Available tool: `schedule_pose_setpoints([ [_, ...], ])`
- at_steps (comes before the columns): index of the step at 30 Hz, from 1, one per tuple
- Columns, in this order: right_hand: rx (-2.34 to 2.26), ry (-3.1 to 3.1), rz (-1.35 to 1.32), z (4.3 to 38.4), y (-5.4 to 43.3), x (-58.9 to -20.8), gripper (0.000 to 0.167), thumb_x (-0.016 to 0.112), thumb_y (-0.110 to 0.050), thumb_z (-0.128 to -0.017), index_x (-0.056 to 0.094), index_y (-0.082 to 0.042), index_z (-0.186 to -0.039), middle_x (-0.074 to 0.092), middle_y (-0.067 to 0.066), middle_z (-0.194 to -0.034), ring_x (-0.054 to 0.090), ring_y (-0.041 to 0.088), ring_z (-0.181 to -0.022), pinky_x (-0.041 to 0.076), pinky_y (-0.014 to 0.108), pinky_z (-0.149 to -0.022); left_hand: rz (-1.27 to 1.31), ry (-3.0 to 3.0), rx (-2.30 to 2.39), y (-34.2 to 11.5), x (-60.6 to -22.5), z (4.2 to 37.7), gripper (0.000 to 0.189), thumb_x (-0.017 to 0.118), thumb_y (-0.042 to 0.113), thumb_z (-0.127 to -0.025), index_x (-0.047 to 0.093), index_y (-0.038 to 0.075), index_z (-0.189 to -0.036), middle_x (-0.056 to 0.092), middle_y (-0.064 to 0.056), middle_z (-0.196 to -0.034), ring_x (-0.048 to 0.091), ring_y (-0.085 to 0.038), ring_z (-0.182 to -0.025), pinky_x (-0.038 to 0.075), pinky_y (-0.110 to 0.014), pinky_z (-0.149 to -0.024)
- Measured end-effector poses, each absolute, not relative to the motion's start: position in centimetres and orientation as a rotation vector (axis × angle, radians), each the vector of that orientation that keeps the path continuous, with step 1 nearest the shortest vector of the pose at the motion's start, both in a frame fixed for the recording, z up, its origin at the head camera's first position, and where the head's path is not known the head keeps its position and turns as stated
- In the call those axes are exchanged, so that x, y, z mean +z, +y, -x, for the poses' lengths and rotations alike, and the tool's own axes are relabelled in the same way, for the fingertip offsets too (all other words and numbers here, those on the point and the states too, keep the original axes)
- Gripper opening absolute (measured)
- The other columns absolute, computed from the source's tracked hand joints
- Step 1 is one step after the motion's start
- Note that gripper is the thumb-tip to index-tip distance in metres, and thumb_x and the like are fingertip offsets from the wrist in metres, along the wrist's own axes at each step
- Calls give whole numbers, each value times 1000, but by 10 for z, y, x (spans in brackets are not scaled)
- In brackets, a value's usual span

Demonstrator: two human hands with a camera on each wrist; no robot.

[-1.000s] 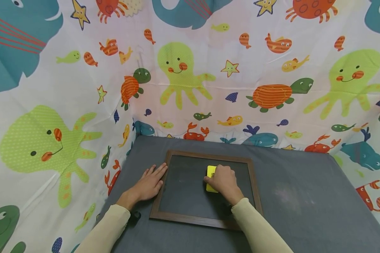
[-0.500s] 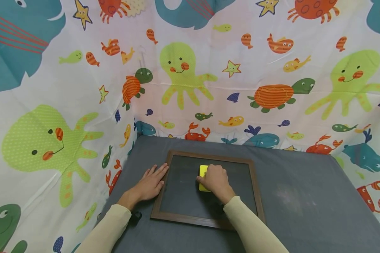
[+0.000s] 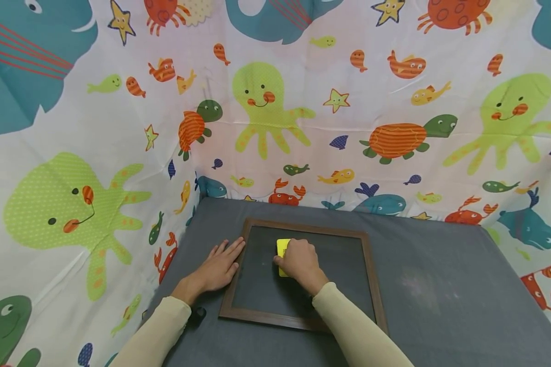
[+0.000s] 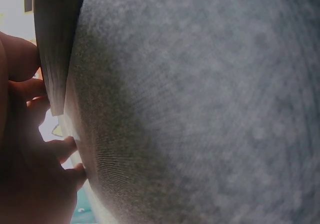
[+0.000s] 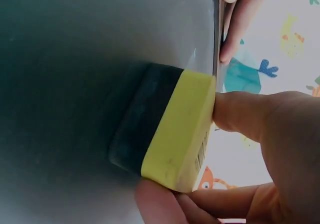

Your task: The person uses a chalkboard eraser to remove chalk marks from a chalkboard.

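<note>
A yellow board eraser [image 5: 175, 134] with a dark felt pad lies felt-down on a chalkboard [image 3: 335, 275] in a brown wooden frame. My right hand [image 3: 299, 261] grips it, thumb on one side and fingers on the other, left of the board's middle. Flat on the frame's left side rests my left hand [image 3: 217, 267], its fingers spread. In the left wrist view, some fingertips [image 4: 67, 146] reach down to the grey cloth beside the frame. A faint pale mark shows on the board near the eraser in the right wrist view.
Grey cloth [image 3: 422, 285] covers the table. A small black object [image 3: 196, 316] sits by the left wrist, its kind unclear. Curtains with printed sea animals [image 3: 261, 107] hang at the back and along both sides.
My right hand has slid the eraser leftward across the chalkboard, from right of the middle toward the left side. The left hand stays put on the frame.
</note>
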State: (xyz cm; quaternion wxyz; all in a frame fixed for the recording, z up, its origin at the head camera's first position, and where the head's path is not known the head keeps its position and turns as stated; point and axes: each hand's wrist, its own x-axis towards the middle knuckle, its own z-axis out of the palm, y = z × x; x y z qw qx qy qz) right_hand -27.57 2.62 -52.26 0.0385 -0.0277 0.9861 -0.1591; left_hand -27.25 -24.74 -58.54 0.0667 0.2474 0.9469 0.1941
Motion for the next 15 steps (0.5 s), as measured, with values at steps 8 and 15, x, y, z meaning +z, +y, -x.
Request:
schedule_pose_setpoints([
  [8, -430, 3000, 122, 275, 14, -524, 56, 81, -46, -97, 76, 3, -123, 66, 18, -105, 65, 28, -78, 65, 45, -72, -731, 2862, 609, -247, -586, 274, 65, 51, 21, -115, 28, 7, -174, 22, -9, -184, 21, -55, -165, 16, -77, -129],
  [15, -335, 2990, 230, 275, 8, -527, 50, 77, -44, -100, 79, 2, -121, 65, 21, -119, 68, 31, -89, 66, 51, -81, -706, 2864, 571, -247, -586, 273, 66, 50, 24, -116, 27, 10, -175, 20, -6, -185, 19, -52, -167, 15, -75, -131],
])
